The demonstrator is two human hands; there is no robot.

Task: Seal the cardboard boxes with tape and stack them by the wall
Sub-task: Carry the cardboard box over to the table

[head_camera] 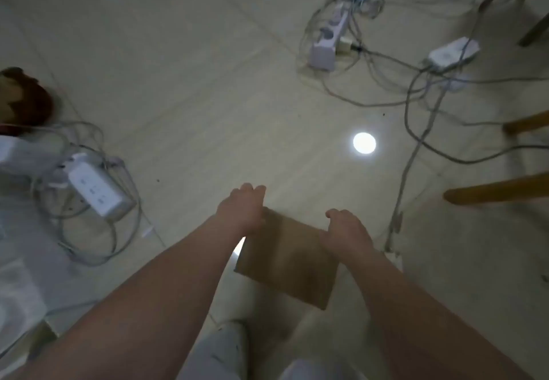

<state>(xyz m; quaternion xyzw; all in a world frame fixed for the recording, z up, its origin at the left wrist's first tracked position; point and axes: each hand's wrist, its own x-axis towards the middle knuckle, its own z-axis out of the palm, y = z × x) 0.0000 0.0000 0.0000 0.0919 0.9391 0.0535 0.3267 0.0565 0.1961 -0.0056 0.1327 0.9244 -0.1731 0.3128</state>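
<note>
A small brown cardboard box (pixel 286 261) hangs above the pale tiled floor, low in the middle of the head view. My left hand (pixel 242 210) grips its far left corner, fingers curled over the edge. My right hand (pixel 346 231) grips its far right edge the same way. The box's top face is plain brown; I cannot tell whether tape is on it. Both forearms reach in from the bottom of the frame. No tape roll shows.
White power strips (pixel 96 191) (pixel 328 39) with tangled grey cables (pixel 413 154) lie on the floor at left and upper right. Wooden chair legs (pixel 499 191) stand at the right. A dark brown object (pixel 23 97) sits at the left edge. A lamp's reflection (pixel 364 142) shines on the floor.
</note>
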